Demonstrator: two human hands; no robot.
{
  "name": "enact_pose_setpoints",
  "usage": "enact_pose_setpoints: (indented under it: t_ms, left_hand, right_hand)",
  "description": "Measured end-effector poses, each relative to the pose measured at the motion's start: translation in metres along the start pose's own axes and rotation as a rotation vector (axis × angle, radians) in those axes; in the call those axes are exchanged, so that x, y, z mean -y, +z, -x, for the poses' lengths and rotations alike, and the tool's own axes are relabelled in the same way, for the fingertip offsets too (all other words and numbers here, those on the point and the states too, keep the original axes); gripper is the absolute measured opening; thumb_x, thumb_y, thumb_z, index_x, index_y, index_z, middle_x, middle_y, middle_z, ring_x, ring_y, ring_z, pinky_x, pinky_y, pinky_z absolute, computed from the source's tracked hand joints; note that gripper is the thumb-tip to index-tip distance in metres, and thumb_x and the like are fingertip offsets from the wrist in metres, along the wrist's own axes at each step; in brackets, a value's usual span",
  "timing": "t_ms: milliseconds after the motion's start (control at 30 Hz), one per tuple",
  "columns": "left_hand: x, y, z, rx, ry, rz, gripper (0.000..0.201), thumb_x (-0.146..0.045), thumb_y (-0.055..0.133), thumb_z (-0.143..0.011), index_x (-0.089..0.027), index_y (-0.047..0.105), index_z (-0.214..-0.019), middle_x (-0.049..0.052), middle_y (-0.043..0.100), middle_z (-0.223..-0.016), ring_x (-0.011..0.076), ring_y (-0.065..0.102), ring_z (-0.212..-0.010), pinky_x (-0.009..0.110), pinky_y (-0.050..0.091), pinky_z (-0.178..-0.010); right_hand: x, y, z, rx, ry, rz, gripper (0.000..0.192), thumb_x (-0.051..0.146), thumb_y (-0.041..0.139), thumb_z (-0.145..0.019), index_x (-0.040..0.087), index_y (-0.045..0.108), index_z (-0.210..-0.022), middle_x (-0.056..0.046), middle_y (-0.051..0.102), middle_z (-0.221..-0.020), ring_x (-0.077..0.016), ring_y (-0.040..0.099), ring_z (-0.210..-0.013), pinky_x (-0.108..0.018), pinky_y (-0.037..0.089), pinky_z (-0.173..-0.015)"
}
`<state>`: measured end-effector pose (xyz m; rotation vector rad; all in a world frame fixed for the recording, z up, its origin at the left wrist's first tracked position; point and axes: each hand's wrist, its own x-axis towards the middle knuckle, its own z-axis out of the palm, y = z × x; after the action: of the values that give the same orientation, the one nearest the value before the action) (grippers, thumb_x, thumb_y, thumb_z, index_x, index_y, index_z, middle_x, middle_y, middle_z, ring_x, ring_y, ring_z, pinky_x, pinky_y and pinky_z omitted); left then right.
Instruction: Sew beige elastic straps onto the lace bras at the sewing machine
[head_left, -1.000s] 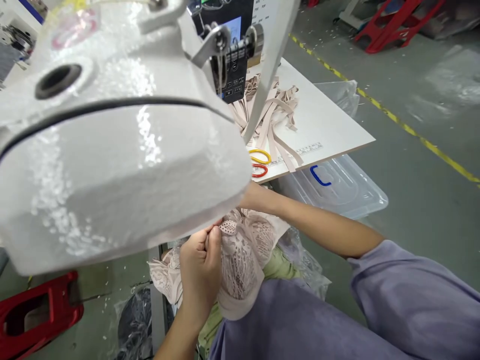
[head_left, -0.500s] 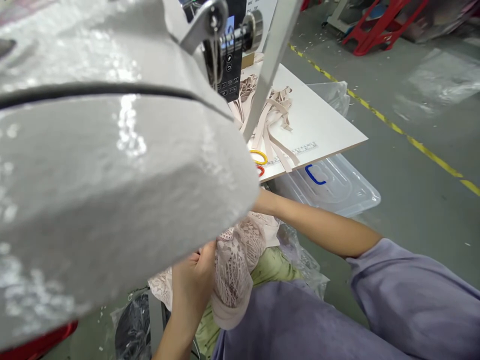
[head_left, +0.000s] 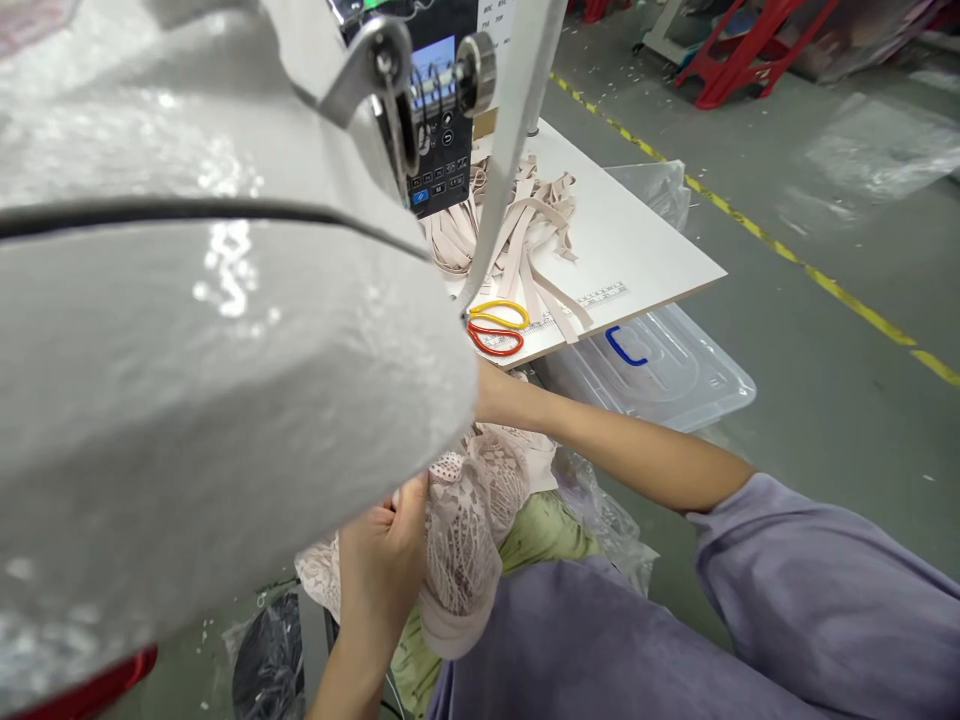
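At lower centre, the left hand (head_left: 382, 560) pinches the pink lace garment (head_left: 472, 520) taut beneath the white sewing machine head (head_left: 210, 370), which hides the right hand, so its grip cannot be told, feeding fabric inward.

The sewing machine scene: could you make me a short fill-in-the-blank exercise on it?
1. The left hand grips pink ____ fabric.
2. Beside the yellow loop on the white table lies a ____ loop.
3. The clear plastic bin lid under the table edge has a ____ handle.

Missing words: lace; red; blue
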<state>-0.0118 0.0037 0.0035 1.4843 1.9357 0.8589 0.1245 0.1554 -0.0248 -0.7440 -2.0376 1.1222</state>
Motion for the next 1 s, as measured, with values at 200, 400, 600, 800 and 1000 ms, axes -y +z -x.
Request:
enact_pose_setpoints:
  t_ms: [200,400,600,800,1000]
  left_hand:
    - [-0.003,0.003,0.003,0.012,-0.022,-0.036,0.03,-0.041,0.053,-0.095,-0.026,0.077,-0.107,0.002,0.077,-0.078,0.0248,0.073,-0.077,0.033,0.058,-0.063]
    - [0.0,0.007,0.01,-0.067,0.118,-0.193,0.029,-0.034,0.051,-0.096,-0.022,0.075,-0.107,0.004,0.079,-0.09,0.0221,0.075,-0.084,0.03,0.057,-0.073]
    - [0.016,0.004,0.011,-0.118,0.26,-0.301,0.025,-0.032,0.054,-0.095,-0.023,0.076,-0.103,0.002,0.079,-0.089,0.0162,0.073,-0.071,0.022,0.053,-0.059]
    - [0.023,0.004,0.014,-0.175,0.298,-0.322,0.023,-0.03,0.055,-0.095,-0.023,0.076,-0.101,0.0,0.079,-0.083,0.0124,0.071,-0.065,0.019,0.05,-0.056]
    - [0.025,0.005,0.013,-0.18,0.331,-0.326,0.022,-0.029,0.056,-0.095,-0.023,0.076,-0.101,0.002,0.08,-0.092,0.0138,0.073,-0.072,0.019,0.052,-0.059]
  right_hand:
    - [-0.013,0.003,-0.005,0.054,-0.07,0.048,0.003,0.015,0.06,-0.081,0.017,0.058,-0.081,-0.008,0.061,-0.102,-0.0213,0.059,-0.096,-0.035,0.051,-0.085]
    - [-0.018,0.003,-0.003,0.028,-0.068,0.034,0.006,0.018,0.064,-0.082,0.018,0.059,-0.086,-0.003,0.061,-0.096,-0.0171,0.057,-0.093,-0.028,0.047,-0.08]
    - [-0.024,0.005,0.0,-0.015,-0.086,0.032,0.003,0.016,0.061,-0.084,0.017,0.058,-0.085,-0.003,0.058,-0.095,-0.0149,0.055,-0.087,-0.028,0.042,-0.078]
    - [-0.025,0.009,0.001,-0.024,-0.07,0.051,0.006,0.022,0.063,-0.087,0.017,0.062,-0.09,-0.002,0.056,-0.094,-0.0153,0.053,-0.085,-0.028,0.039,-0.076]
    - [-0.024,0.007,0.002,-0.039,-0.077,0.058,0.004,0.019,0.062,-0.085,0.017,0.061,-0.088,-0.003,0.057,-0.096,-0.0159,0.053,-0.085,-0.029,0.04,-0.077]
